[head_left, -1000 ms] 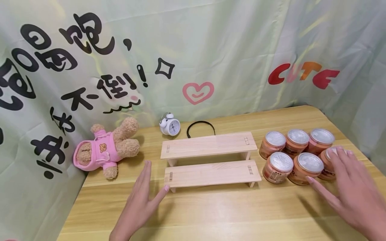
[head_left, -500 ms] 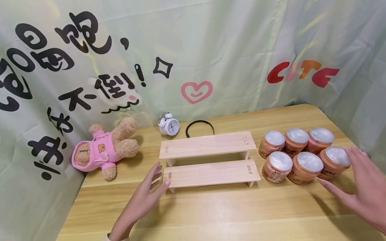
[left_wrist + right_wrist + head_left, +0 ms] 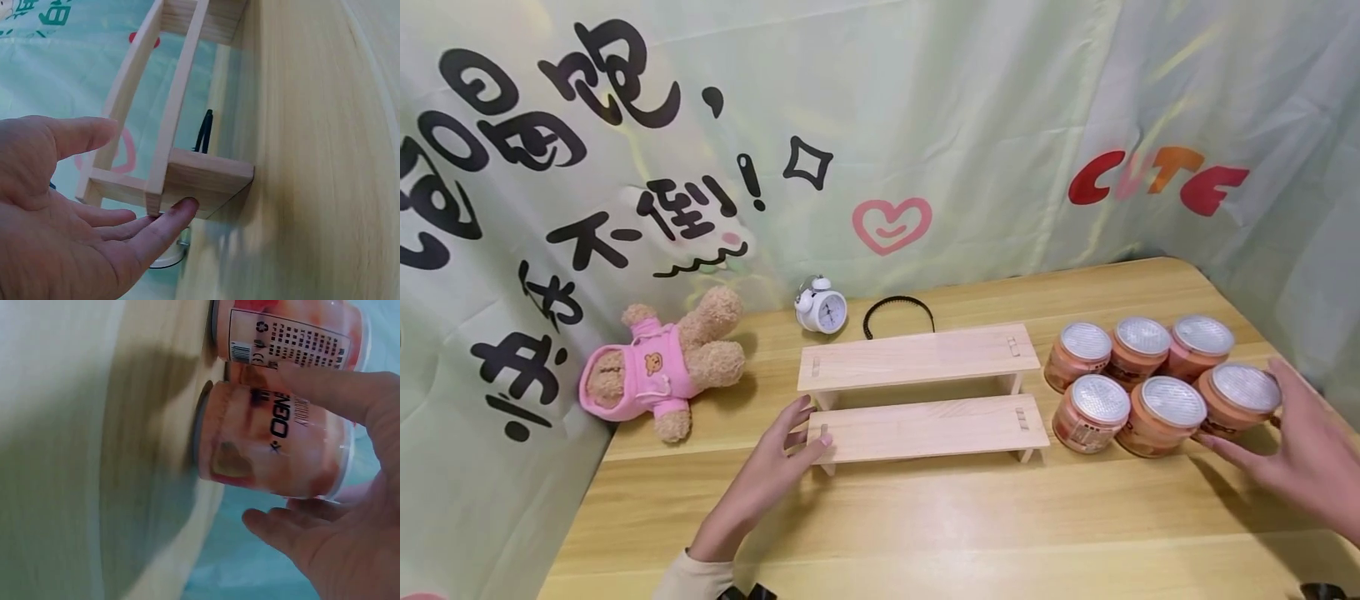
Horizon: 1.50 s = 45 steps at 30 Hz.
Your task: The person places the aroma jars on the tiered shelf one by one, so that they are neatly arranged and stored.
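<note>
A two-step wooden display rack, with a lower front board (image 3: 925, 429) and a higher back board (image 3: 917, 358), stands mid-table. My left hand (image 3: 767, 475) is at the front board's left end, thumb and fingers spread around it. In the left wrist view, the fingers are beside the end leg (image 3: 209, 172). On the right, several orange-pink cans with silvery lids stand in two rows. My right hand (image 3: 1303, 458) reaches around the rightmost front can (image 3: 1246, 387). In the right wrist view, the thumb lies over this can (image 3: 262, 437), while the fingers show a gap below it.
A teddy bear (image 3: 658, 367) in a pink hoodie lies at the left. Behind the rack are a white alarm clock (image 3: 822, 308) and a black coiled band (image 3: 895, 302). A printed curtain (image 3: 985, 150) hangs along the table's back edge.
My right hand has drawn back off the rightmost can's lid, then come in around its side. My left hand has moved to the front board's left end. The cans and rack have stayed put.
</note>
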Available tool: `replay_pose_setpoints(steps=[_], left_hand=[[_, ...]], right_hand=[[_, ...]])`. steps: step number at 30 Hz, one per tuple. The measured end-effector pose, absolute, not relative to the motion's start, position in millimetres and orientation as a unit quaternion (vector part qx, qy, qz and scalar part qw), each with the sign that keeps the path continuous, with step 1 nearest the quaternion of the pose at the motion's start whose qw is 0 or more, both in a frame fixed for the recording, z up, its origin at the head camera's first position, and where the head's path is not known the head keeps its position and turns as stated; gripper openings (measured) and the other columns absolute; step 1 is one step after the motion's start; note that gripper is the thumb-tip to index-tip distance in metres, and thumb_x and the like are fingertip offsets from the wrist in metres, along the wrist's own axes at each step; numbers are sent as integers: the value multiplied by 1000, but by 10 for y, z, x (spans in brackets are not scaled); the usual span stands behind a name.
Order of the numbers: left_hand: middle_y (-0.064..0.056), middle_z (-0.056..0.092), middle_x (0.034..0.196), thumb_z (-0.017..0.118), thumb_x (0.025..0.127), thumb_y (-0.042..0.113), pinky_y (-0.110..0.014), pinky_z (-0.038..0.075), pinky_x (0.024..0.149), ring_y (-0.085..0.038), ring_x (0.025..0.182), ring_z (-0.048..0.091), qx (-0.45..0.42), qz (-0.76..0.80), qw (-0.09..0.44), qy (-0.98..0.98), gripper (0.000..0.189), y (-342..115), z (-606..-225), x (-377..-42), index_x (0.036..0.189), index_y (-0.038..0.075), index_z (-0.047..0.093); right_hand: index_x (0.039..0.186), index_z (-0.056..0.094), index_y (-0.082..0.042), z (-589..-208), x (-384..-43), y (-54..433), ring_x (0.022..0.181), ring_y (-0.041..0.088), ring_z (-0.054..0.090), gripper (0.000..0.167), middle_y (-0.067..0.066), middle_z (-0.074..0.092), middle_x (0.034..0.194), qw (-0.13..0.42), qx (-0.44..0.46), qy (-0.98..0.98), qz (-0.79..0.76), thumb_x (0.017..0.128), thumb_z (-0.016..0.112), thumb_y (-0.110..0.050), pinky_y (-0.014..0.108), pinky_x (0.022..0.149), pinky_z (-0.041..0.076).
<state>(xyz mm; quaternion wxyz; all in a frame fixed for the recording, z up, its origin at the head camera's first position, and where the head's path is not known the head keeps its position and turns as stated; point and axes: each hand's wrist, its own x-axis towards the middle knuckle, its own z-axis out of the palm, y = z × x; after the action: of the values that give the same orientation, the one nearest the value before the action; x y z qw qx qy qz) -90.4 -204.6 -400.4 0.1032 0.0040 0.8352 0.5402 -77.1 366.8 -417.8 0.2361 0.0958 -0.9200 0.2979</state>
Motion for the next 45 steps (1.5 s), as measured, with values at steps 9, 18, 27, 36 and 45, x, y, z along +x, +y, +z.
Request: replay_pose_setpoints(steps=[9, 18, 27, 36, 45], left_hand=[[-21, 54, 139, 76, 93, 21, -44, 52, 93, -35, 116, 59, 10, 556, 114, 823, 70, -2000, -4126, -986, 152, 8, 42], [-19, 57, 136, 73, 94, 13, -44, 53, 92, -36, 117, 58, 18, 550, 107, 828, 65, -1981, -4142, -1031, 150, 4, 43], [-23, 53, 141, 74, 93, 16, -51, 51, 96, -41, 122, 55, 12, 531, 106, 840, 67, -1981, -4157, -1022, 151, 4, 42], [-19, 59, 132, 75, 93, 14, -45, 54, 91, -36, 116, 59, 13, 539, 106, 836, 66, -1983, -4179, -1010, 150, 4, 43], [-20, 58, 134, 75, 93, 14, -45, 54, 91, -37, 117, 59, 10, 534, 101, 840, 66, -1975, -4152, -1015, 150, 3, 43]], right_hand=[[128, 37, 17, -4304, -862, 3781, 93, -23, 37, 76, 29, 47, 109, 168, 84, -912, 364, 71, 87, 8, -2, 65, 35], [124, 43, 17, -4275, -874, 3808, 95, -20, 42, 71, -4, 54, 110, 189, 93, -902, 376, 69, 88, 9, -3, 75, 32], [118, 48, -27, -4235, -844, 3867, 90, -14, 51, 73, -22, 51, 104, 215, 65, -860, 459, 71, 81, 19, 0, 68, 44], [129, 42, -31, -3904, -881, 3775, 94, -16, 46, 81, -24, 44, 112, 267, 28, -858, 438, 73, 78, 15, -4, 69, 41], [130, 45, 9, -3243, -1053, 3423, 89, -18, 46, 68, -14, 46, 110, 205, 67, -899, 381, 74, 83, 10, -3, 64, 40]])
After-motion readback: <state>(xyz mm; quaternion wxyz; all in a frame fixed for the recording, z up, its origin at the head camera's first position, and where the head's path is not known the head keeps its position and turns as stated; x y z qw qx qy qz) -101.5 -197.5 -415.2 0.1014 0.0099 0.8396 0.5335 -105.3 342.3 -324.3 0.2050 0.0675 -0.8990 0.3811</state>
